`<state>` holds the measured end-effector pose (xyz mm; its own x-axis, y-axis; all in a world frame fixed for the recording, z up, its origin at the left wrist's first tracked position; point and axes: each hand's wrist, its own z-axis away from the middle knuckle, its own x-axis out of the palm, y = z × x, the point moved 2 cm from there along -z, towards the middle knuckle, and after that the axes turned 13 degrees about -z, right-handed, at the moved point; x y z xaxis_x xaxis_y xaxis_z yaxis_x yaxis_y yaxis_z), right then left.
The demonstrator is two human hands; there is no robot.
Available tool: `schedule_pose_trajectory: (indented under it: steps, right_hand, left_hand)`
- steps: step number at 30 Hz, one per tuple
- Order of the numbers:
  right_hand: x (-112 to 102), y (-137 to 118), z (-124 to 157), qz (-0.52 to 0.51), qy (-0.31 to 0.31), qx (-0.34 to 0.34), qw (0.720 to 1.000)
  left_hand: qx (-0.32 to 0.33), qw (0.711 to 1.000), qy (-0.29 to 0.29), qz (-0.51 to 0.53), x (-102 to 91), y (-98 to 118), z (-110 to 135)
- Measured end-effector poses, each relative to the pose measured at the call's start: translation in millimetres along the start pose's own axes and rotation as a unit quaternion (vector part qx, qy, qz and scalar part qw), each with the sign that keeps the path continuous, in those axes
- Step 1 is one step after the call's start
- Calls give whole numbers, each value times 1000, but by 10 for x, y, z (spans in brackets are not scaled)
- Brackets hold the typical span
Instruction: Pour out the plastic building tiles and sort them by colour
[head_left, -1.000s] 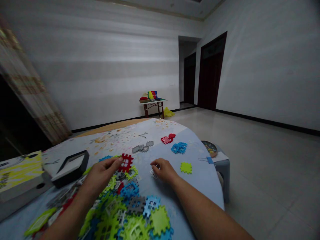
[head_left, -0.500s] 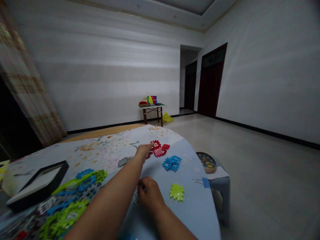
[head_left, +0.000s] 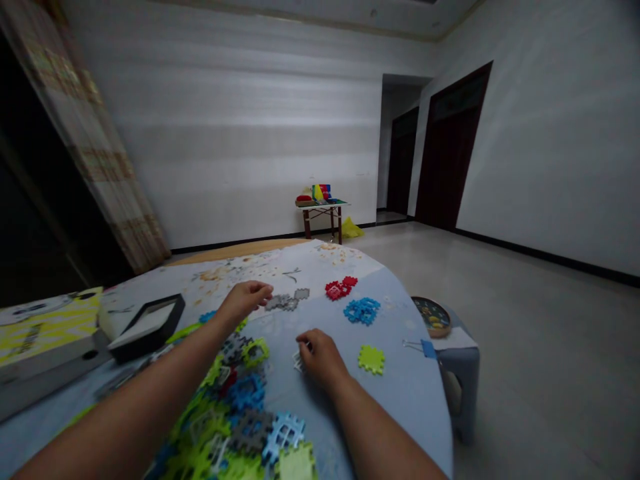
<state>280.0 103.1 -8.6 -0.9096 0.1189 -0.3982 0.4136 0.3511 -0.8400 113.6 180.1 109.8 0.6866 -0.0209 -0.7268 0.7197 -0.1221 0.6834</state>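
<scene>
My left hand [head_left: 249, 295] hovers just left of a small group of grey toothed building pieces [head_left: 286, 301], fingers stretched to the right and seemingly holding nothing. A white toothed building piece [head_left: 299, 362] shows at the fingertips of my right hand [head_left: 323, 357], which is closed on it; most of the piece is covered. Beyond lie red pieces [head_left: 341, 288] and blue pieces [head_left: 362, 311], each in their own cluster. A single lime green piece [head_left: 371, 359] rests flat to the right of my right hand. Under my left forearm spreads a mixed pile [head_left: 250, 393] of green, blue, grey and white pieces.
A black open box [head_left: 150, 325] and a yellow-and-white box [head_left: 47, 330] stand on the left of the round table. Beyond its right edge is a grey stool [head_left: 463, 373] bearing a round clock [head_left: 431, 316]. A blue clip [head_left: 428, 349] grips the tablecloth edge.
My left hand has drawn back leftward from the red pieces to beside the grey ones. My right hand stays with the white piece. The view has turned left, showing more of the pile.
</scene>
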Motion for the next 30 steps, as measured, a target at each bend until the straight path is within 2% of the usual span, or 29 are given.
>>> schedule_pose_trajectory:
  steps: [5, 7, 10, 14, 22, 26, 30]
  right_hand:
    - [1, -37, 24, 25, -25, -8, 999]
    - [2, -44, 38, 28, -27, -12, 999]
    - [-2, -46, 60, 29, -22, -19, 999]
    - [-31, -41, 68, 26, -10, -20, 999]
    - [-123, -39, 24, 35, 22, -34, 999]
    - [-109, -85, 23, 54, 2, -26, 998]
    - [-94, -147, 34, 79, -19, -18, 997]
  left_hand:
    - [23, 996, 7, -81, -451, -480, 490]
    - [43, 991, -8, -127, -540, -624, 638]
    - [75, 977, -22, -200, -575, -769, 785]
    - [111, 950, -15, -291, -432, -821, 839]
    - [207, 887, -57, -409, 99, -645, 671]
    - [206, 872, -62, -439, 171, -631, 596]
    - [204, 877, -45, -433, 135, -616, 529]
